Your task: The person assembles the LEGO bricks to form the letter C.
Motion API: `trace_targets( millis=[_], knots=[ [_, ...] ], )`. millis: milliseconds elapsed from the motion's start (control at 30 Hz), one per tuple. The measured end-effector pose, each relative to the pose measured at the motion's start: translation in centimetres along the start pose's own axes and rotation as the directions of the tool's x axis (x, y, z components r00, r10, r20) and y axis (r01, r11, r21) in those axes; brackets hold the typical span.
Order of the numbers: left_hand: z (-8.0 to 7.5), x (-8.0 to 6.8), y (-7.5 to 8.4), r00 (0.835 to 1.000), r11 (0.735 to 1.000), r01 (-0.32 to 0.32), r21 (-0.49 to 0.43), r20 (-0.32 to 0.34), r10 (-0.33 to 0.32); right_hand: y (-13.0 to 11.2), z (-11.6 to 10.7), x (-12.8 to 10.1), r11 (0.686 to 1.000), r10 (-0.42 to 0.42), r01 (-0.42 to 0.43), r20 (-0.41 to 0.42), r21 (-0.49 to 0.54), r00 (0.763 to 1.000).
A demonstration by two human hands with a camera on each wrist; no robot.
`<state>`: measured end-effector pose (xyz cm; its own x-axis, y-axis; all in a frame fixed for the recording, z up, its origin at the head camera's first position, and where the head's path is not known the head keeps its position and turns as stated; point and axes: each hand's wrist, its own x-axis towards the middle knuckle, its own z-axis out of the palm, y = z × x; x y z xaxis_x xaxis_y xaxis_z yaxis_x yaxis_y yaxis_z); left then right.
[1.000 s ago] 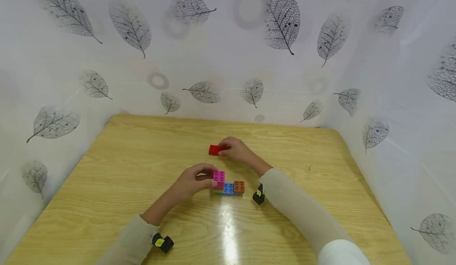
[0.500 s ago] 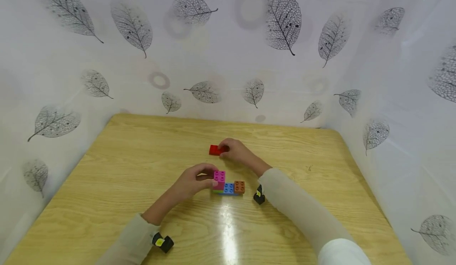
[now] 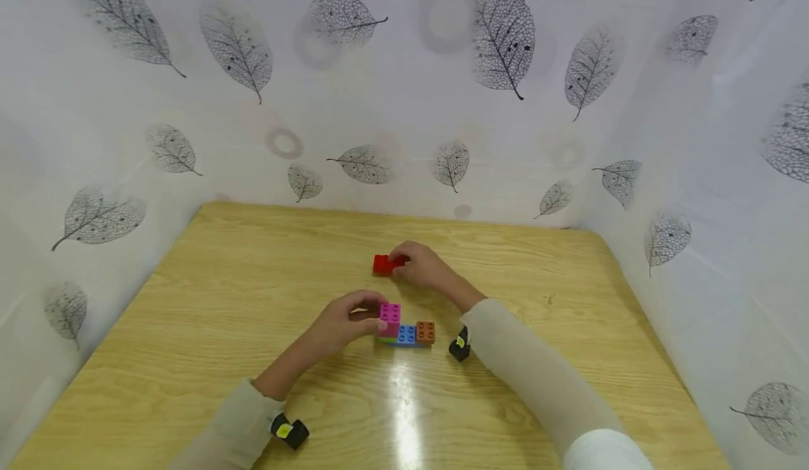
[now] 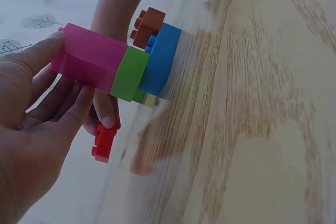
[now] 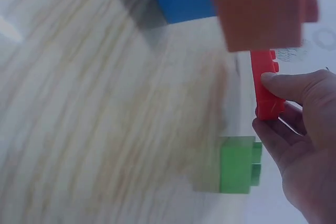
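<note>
A small brick stack stands mid-table: a pink brick [image 3: 389, 317] [image 4: 86, 59] on top at the left, a green one [image 4: 128, 74] under it, then a blue brick [image 3: 406, 334] [image 4: 160, 59] and a brown brick [image 3: 425, 331] [image 4: 148, 24]. My left hand [image 3: 350, 319] [image 4: 42, 129] pinches the pink brick between thumb and fingers. Farther back, my right hand [image 3: 418, 266] [image 5: 299, 145] grips a red brick [image 3: 382, 264] [image 5: 265, 85] by its right end, close to the table. The red brick [image 4: 104, 142] also shows beyond the stack in the left wrist view.
The wooden table [image 3: 253, 294] is walled on three sides by a white leaf-print curtain [image 3: 404, 105]. A loose green brick [image 5: 236, 171] lies beside my right hand, hidden in the head view. Black wrist cameras [image 3: 289, 431] [image 3: 459, 347] sit on both sleeves.
Almost nothing: my right hand has shifted very slightly with the red brick. The left hand and the stack have stayed put.
</note>
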<state>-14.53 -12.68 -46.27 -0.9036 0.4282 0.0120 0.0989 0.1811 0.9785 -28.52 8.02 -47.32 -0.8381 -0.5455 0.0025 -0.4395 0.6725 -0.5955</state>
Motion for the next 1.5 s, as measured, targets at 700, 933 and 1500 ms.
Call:
trace_targets(
  millis=[700, 933, 1500],
  knots=[
    [0.1, -0.4, 0.0, 1.0, 1.0, -0.017, -0.012, 0.0, 0.017, -1.6, -1.6, -6.3, 0.973, -0.187, 0.208, -0.186, 0.1, 0.965],
    [0.1, -0.3, 0.0, 1.0, 1.0, -0.006, -0.002, -0.002, 0.006, -2.4, -2.4, -9.1, 0.96, -0.196, 0.237, -0.25, 0.147, 0.948],
    [0.2, 0.0, -0.1, 1.0, 1.0, 0.015, -0.002, 0.003, -0.015, -3.9, -2.5, -13.5, 0.932, -0.323, 0.352, -0.247, 0.082, 0.914]
  ],
)
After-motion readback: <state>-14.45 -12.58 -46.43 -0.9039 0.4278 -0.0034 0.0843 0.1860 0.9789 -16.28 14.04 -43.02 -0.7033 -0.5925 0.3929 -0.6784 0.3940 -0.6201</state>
